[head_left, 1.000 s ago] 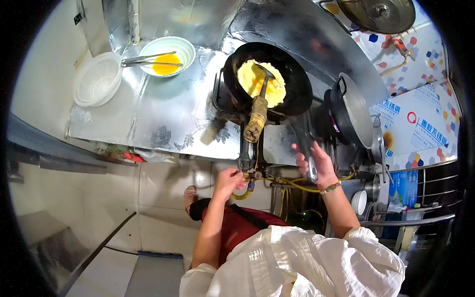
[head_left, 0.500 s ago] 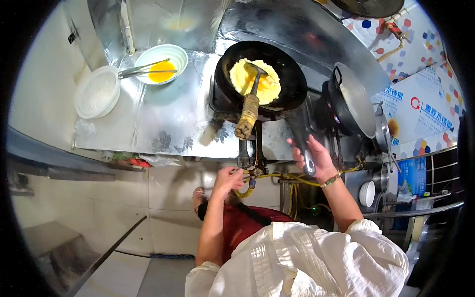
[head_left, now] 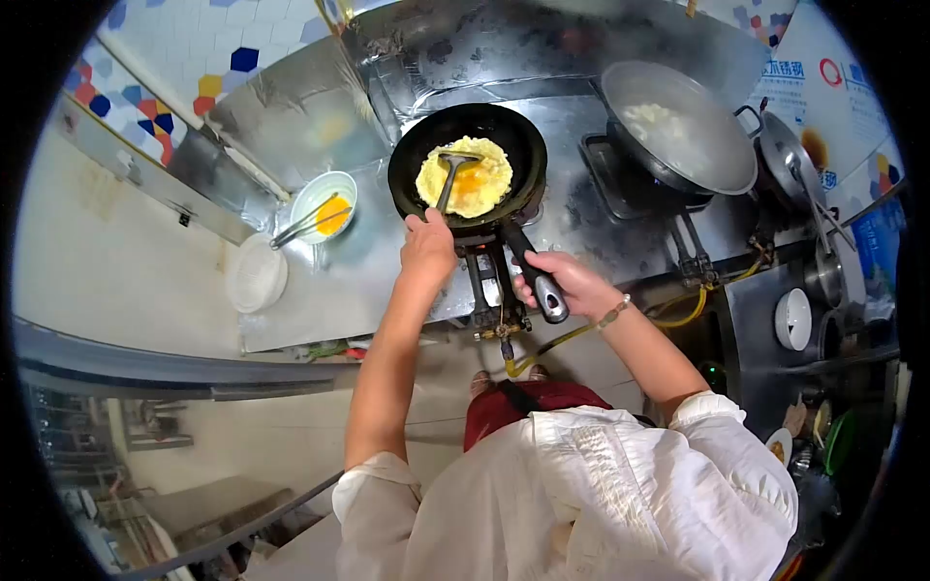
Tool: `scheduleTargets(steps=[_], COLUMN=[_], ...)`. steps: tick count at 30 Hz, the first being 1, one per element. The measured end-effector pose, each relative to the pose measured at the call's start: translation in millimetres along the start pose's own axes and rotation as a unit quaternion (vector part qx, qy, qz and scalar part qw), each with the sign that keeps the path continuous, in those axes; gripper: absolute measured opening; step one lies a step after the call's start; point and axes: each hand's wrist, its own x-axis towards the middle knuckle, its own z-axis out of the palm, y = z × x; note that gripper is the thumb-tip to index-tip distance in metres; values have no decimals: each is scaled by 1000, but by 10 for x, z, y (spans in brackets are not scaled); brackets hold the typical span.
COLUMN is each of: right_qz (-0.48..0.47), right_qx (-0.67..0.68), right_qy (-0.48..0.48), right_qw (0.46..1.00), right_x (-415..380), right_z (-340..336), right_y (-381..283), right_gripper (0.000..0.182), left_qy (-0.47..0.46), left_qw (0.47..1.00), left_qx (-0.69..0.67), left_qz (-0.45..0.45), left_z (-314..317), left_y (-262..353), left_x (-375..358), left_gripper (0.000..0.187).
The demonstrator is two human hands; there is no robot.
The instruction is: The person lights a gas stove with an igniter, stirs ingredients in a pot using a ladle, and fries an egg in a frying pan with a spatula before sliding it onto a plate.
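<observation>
A black long-handled wok (head_left: pixel 531 160) sits on the burner with a round yellow egg omelette (head_left: pixel 491 186) in it, its middle orange and still wet-looking. The blade of a metal spatula (head_left: pixel 453 172) rests on the egg. My left hand (head_left: pixel 429 247) is closed round the spatula's grip, mostly hiding it. My right hand (head_left: pixel 572 285) is closed about the wok's handle, thumb on top and fingers underneath; the handle's grey end sticks out below.
To the left are a bowl (head_left: pixel 352 186) of beaten egg with metal tongs (head_left: pixel 308 221) across it and a white plastic tub (head_left: pixel 257 274). On the right, a large steaming wok (head_left: pixel 717 145) holds pale food in cloudy liquid. White bowls (head_left: pixel 793 320) stand at the lower right.
My left hand has come up from below the counter and taken the spatula's grip. My right hand has closed on the wok's handle. The view has shifted and turned.
</observation>
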Motion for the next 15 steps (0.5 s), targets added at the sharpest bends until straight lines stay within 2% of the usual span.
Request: scheduleTargets(steps=[3, 6, 10, 12, 13, 15], right_qz=[-14, -11, -4, -3, 0, 19], right_qx=[-3, 22, 71, 92, 93, 95], right_qy=[6, -11, -43, -55, -59, -41], right_qw=[1000, 1000, 997, 994, 994, 994], right_x=[0, 22, 114, 144, 143, 108], right_z=[35, 32, -23, -41, -32, -3], right_y=[-6, -12, 32, 52, 32, 7], right_gripper=[23, 18, 20, 19, 19, 19], left_qy=[-35, 24, 76, 137, 137, 22], left_qw=[997, 995, 991, 989, 989, 993], left_qx=[35, 99, 105, 11, 15, -92], left_qz=[-57, -18, 23, 59, 55, -77], left_z=[98, 8, -359, -542, -559, -504], left_y=[11, -7, -89, -93, -213, -464], left_x=[116, 42, -108, -142, -84, 57], left_gripper=[41, 29, 27, 25, 25, 29])
